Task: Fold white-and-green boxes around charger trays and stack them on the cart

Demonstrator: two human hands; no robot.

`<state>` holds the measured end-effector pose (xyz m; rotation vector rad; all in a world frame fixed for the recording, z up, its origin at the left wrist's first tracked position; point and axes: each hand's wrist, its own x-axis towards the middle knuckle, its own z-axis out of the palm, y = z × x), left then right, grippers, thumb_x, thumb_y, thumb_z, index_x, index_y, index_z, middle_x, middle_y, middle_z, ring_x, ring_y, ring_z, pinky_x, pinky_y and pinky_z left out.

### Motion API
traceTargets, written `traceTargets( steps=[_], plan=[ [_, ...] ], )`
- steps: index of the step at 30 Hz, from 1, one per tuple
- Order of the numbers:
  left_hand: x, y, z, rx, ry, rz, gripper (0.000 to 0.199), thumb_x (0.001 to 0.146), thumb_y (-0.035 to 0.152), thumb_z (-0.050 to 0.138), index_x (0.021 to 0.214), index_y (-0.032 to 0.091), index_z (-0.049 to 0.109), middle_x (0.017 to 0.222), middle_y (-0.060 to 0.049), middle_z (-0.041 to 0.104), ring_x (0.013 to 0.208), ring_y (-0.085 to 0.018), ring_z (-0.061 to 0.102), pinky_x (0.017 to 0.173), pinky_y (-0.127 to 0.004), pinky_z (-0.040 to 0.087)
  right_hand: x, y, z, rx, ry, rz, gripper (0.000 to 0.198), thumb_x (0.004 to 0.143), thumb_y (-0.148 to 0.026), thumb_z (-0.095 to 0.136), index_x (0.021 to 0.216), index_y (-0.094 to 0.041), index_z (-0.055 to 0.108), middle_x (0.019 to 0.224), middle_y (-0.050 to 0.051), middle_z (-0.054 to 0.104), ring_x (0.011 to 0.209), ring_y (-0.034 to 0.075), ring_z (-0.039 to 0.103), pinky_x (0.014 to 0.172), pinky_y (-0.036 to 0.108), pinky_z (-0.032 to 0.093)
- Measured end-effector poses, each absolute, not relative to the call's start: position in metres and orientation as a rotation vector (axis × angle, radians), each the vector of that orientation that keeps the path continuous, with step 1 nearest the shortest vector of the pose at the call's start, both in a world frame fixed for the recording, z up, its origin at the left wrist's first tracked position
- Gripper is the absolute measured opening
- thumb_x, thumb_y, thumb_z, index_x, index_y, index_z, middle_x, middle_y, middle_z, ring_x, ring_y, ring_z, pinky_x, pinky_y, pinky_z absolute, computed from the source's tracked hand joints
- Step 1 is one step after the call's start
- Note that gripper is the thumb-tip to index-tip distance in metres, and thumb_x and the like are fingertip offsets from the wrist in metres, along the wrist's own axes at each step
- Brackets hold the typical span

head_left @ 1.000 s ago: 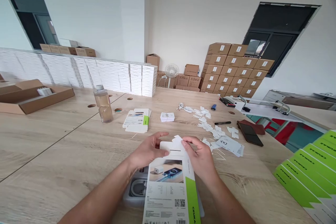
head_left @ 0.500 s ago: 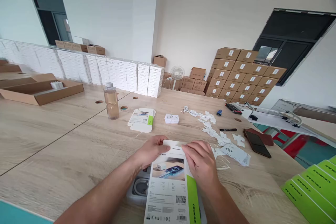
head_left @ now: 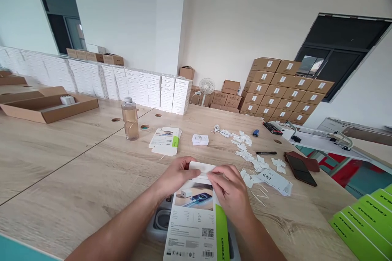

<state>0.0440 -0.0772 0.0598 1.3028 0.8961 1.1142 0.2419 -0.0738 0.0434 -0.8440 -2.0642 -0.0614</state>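
In front of me lies a white and green printed carton (head_left: 190, 224) showing a phone and a charger, its white top flap (head_left: 202, 168) at the far end. My left hand (head_left: 179, 175) grips the flap's left side, thumb laid across it. At the right side, my right hand (head_left: 229, 185) pinches the flap's edge between thumb and fingers. Partly hidden beneath the carton is a grey tray (head_left: 156, 228) with a coiled cable in it.
Beyond my hands are flat cartons (head_left: 165, 140), a stack of white cards (head_left: 200, 139) and a water bottle (head_left: 130, 119). Paper scraps (head_left: 243, 151), a marker (head_left: 266, 153) and a phone (head_left: 301, 170) lie rightward. Green boxes (head_left: 364, 220) stand at the right edge.
Both thumbs have shifted inward on the flap, which now looks bent over further. The carton has slid slightly left and toward me.
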Motion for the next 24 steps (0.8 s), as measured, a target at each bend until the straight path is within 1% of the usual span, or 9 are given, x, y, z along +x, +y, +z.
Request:
traceTargets(
  steps=[2, 5, 7, 8, 10, 13, 17, 21, 24],
  plan=[
    [0.045, -0.079, 0.062, 1.351, 0.924, 1.124, 0.028, 0.069, 0.032, 0.074, 0.085, 0.013, 0.061, 0.070, 0.000, 0.061, 0.059, -0.010, 0.053, 0.055, -0.021, 0.039, 0.243, -0.072, 0.043, -0.859, -2.018, 0.044, 0.020, 0.087, -0.017, 0.055, 0.091, -0.028, 0.071, 0.101, 0.006, 0.063, 0.096, 0.022, 0.056, 0.080, 0.038, 0.048],
    [0.047, -0.080, 0.064, 1.379, 0.953, 1.120, 0.030, 0.067, 0.031, 0.076, 0.084, 0.013, 0.060, 0.068, 0.001, 0.061, 0.057, -0.010, 0.052, 0.053, -0.021, 0.040, 0.249, -0.070, 0.046, -0.931, -1.942, 0.283, 0.012, 0.082, -0.024, 0.063, 0.092, -0.027, 0.071, 0.121, 0.007, 0.056, 0.113, 0.026, 0.051, 0.092, 0.042, 0.046],
    [0.047, -0.081, 0.064, 1.398, 0.956, 1.108, 0.029, 0.067, 0.030, 0.076, 0.084, 0.012, 0.059, 0.068, 0.001, 0.061, 0.057, -0.010, 0.052, 0.053, -0.021, 0.039, 0.253, -0.070, 0.050, -0.978, -1.894, 0.539, 0.021, 0.078, -0.029, 0.069, 0.099, -0.028, 0.068, 0.129, 0.006, 0.052, 0.117, 0.026, 0.050, 0.094, 0.040, 0.045],
    [0.048, -0.082, 0.064, 1.413, 0.963, 1.106, 0.029, 0.067, 0.029, 0.075, 0.084, 0.012, 0.059, 0.068, 0.001, 0.061, 0.057, -0.010, 0.052, 0.053, -0.021, 0.039, 0.256, -0.071, 0.052, -0.988, -1.870, 0.694, 0.028, 0.077, -0.031, 0.070, 0.104, -0.028, 0.066, 0.128, 0.006, 0.054, 0.114, 0.025, 0.053, 0.091, 0.038, 0.047],
    [0.048, -0.083, 0.065, 1.453, 0.990, 1.110, 0.027, 0.068, 0.029, 0.074, 0.084, 0.013, 0.060, 0.068, 0.001, 0.060, 0.058, -0.010, 0.052, 0.052, -0.021, 0.039, 0.259, -0.072, 0.055, -0.982, -1.809, 0.983, 0.038, 0.078, -0.034, 0.070, 0.114, -0.028, 0.061, 0.114, 0.005, 0.062, 0.097, 0.022, 0.061, 0.079, 0.033, 0.051],
    [0.048, -0.084, 0.065, 1.501, 1.003, 1.118, 0.026, 0.071, 0.029, 0.072, 0.089, 0.013, 0.062, 0.071, 0.000, 0.061, 0.061, -0.011, 0.053, 0.054, -0.021, 0.040, 0.260, -0.073, 0.056, -0.993, -1.696, 1.198, 0.044, 0.080, -0.036, 0.068, 0.120, -0.025, 0.056, 0.092, 0.003, 0.068, 0.077, 0.018, 0.062, 0.065, 0.028, 0.050],
    [0.048, -0.085, 0.064, 1.521, 0.953, 1.131, 0.033, 0.069, 0.026, 0.074, 0.098, 0.015, 0.061, 0.083, -0.002, 0.063, 0.071, -0.013, 0.057, 0.061, -0.023, 0.045, 0.259, -0.073, 0.053, -0.982, -1.611, 1.275, 0.055, 0.079, -0.036, 0.069, 0.130, -0.026, 0.048, 0.089, 0.003, 0.069, 0.075, 0.017, 0.060, 0.064, 0.027, 0.049],
    [0.048, -0.084, 0.061, 1.545, 0.973, 1.106, 0.036, 0.068, 0.026, 0.075, 0.100, 0.016, 0.060, 0.083, -0.002, 0.063, 0.071, -0.015, 0.058, 0.060, -0.024, 0.045, 0.258, -0.071, 0.051, -1.003, -1.604, 1.259, 0.051, 0.077, -0.037, 0.070, 0.123, -0.024, 0.054, 0.090, 0.003, 0.070, 0.074, 0.017, 0.060, 0.062, 0.027, 0.048],
    [0.048, -0.084, 0.061, 1.574, 0.989, 1.104, 0.033, 0.071, 0.026, 0.072, 0.100, 0.016, 0.061, 0.084, -0.003, 0.063, 0.071, -0.015, 0.058, 0.059, -0.024, 0.045, 0.257, -0.071, 0.051, -1.019, -1.594, 1.255, 0.049, 0.076, -0.037, 0.072, 0.120, -0.023, 0.056, 0.088, 0.004, 0.070, 0.072, 0.017, 0.060, 0.061, 0.026, 0.048]
  ],
)
